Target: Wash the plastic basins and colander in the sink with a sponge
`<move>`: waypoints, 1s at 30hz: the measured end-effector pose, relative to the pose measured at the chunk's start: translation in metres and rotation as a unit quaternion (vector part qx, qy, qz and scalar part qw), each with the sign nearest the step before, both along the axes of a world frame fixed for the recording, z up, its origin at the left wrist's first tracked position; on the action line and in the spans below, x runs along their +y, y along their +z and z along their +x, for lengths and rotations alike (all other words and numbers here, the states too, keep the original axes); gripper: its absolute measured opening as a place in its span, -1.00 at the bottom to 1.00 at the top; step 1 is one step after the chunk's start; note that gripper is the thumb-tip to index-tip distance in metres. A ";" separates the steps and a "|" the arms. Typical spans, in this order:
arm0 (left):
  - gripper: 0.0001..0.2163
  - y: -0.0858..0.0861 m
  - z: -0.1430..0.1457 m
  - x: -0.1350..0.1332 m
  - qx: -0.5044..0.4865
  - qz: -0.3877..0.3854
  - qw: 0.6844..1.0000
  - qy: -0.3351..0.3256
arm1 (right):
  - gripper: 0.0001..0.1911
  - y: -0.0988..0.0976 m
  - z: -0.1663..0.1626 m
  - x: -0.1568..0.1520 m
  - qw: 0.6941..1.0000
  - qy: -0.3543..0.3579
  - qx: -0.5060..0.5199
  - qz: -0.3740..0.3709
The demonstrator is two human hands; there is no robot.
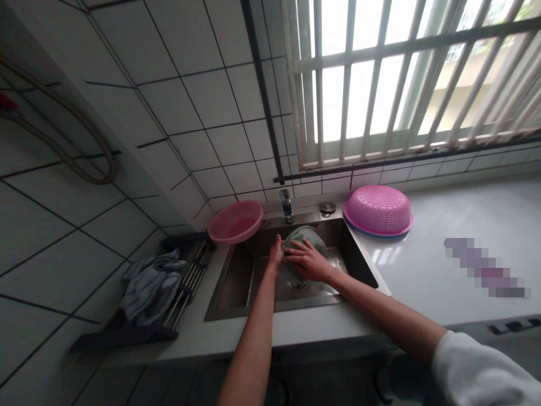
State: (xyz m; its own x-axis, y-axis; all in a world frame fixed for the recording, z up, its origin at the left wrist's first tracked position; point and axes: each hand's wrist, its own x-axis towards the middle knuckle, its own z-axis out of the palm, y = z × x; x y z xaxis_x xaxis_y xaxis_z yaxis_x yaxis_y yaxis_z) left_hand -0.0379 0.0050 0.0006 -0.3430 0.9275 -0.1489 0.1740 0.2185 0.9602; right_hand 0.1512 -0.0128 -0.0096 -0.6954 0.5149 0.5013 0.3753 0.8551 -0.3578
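Note:
Over the stainless steel sink (230,287) a clear bowl (316,232) is tilted, with leafy-looking green pieces (311,242) inside. My left hand (276,252) grips the bowl's left rim, thumb pointing up. Across the bowl's mouth lies my right hand (311,260), its fingers spread and touching the rim or the greens; I cannot tell which. Below the bowl the drain (298,285) shows in the sink floor. The faucet (286,204) stands just behind the bowl.
A pink basin (236,221) sits at the sink's back left corner. On the right counter (426,225) rests an upturned pink colander (379,208). A striped cloth (154,285) hangs over a rack (186,293) at left. A barred window (372,84) is behind.

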 end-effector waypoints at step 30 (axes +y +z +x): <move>-0.22 0.005 0.004 -0.004 -0.006 -0.046 0.999 -0.015 | -0.51 -0.010 0.027 0.032 0.970 -0.187 0.111 -0.104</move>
State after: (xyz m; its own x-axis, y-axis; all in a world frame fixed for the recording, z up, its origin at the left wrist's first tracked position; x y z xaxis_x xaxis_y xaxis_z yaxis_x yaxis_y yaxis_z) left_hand -0.0344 0.0012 0.0060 -0.3129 0.9197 -0.2371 0.1712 0.3002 0.9384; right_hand 0.1779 0.0191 -0.0200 -0.3268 0.8168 0.4755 0.5405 0.5742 -0.6149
